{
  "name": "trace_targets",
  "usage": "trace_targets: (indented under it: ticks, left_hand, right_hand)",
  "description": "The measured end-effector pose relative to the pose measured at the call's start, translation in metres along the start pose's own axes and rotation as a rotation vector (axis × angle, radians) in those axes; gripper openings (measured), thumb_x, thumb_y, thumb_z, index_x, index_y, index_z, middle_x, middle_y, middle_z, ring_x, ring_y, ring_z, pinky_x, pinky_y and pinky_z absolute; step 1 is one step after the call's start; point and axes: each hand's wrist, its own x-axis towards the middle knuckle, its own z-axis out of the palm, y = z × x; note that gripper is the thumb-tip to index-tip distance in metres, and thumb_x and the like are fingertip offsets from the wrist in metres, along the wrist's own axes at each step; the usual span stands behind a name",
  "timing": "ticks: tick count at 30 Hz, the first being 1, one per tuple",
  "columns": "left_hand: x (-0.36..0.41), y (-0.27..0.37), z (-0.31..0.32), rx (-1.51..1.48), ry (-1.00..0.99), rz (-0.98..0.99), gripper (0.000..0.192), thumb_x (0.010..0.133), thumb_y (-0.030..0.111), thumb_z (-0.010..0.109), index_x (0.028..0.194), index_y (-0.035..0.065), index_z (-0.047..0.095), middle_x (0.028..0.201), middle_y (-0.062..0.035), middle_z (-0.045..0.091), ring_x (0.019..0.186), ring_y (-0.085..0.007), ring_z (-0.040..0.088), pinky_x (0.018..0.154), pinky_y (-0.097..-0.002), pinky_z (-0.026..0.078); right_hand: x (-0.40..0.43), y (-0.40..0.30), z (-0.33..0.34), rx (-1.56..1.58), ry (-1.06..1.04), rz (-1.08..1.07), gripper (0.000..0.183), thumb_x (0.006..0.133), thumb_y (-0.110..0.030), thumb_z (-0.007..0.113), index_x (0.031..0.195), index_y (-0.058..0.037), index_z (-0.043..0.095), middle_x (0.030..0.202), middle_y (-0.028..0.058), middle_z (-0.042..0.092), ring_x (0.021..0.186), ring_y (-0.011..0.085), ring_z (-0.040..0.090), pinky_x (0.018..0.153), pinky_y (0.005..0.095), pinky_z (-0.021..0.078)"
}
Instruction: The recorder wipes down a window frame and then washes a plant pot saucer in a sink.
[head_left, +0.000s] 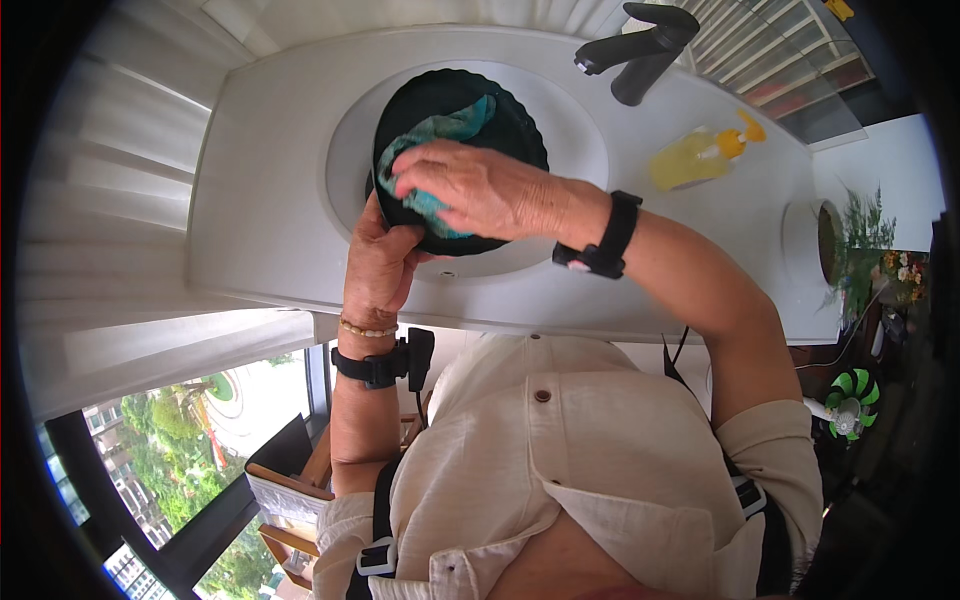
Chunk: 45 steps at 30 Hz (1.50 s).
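A dark round dish with a scalloped rim (517, 135) is tilted over the white oval washbasin (585, 142). My left hand (386, 259) grips its near left edge, thumb on the inner side. With bent fingers, my right hand (480, 191) presses a teal cloth (450, 124) against the inside of the dish. The cloth lies crumpled across the left part of the dish, partly hidden under the right hand. Whatever is beneath the dish in the basin is mostly hidden.
A black faucet (641, 52) stands behind the basin at the right. On the white counter (255, 172) lies a yellow pump bottle (690, 159). Farther right is a white pot (802, 236) with a feathery green plant. White curtains (112, 180) hang at the left.
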Motion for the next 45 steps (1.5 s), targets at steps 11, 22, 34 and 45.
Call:
trace_targets:
  ticks: [11,22,34,45]
  left_hand:
    - [-0.002,0.008,0.016,-0.046,-0.003,0.043,0.052,0.078,-0.007,0.038,0.129,0.0005,0.041,0.114,-0.0176,0.058,0.091,-0.0305,0.065,0.067,-0.041,0.061]
    - [0.003,-0.014,0.018,-0.009,0.02,-0.021,0.051,0.099,0.046,0.03,0.122,0.0035,0.046,0.107,-0.0119,0.06,0.089,-0.0237,0.065,0.067,-0.0362,0.059]
    - [0.012,0.029,0.001,0.513,0.089,-0.057,0.038,0.089,0.016,0.046,0.122,-0.0029,0.049,0.094,-0.0085,0.064,0.074,-0.0131,0.064,0.054,-0.0239,0.054]
    - [0.113,0.012,0.018,1.153,0.285,-0.027,0.035,0.08,0.007,0.045,0.11,-0.0107,0.048,0.097,-0.0262,0.061,0.077,-0.0323,0.067,0.055,-0.0334,0.058]
  right_hand:
    - [-0.034,0.038,-0.02,-0.129,-0.096,0.582,0.037,0.074,-0.004,0.061,0.11,-0.0035,0.052,0.103,0.0181,0.057,0.093,0.0362,0.057,0.083,0.039,0.0472]
    - [-0.001,-0.005,0.015,0.216,0.147,0.208,0.03,0.072,0.0,0.062,0.101,-0.0022,0.056,0.106,0.0121,0.057,0.099,0.0299,0.058,0.083,0.0353,0.0489]
    - [-0.077,0.047,-0.062,-0.223,0.083,0.687,0.03,0.073,-0.008,0.06,0.102,-0.0017,0.06,0.09,0.0172,0.059,0.081,0.0314,0.059,0.074,0.0366,0.0479]
    - [-0.146,-0.01,-0.057,0.017,0.346,0.879,0.027,0.074,-0.002,0.064,0.101,-0.0032,0.062,0.096,0.0147,0.059,0.083,0.0299,0.06,0.075,0.0341,0.0492]
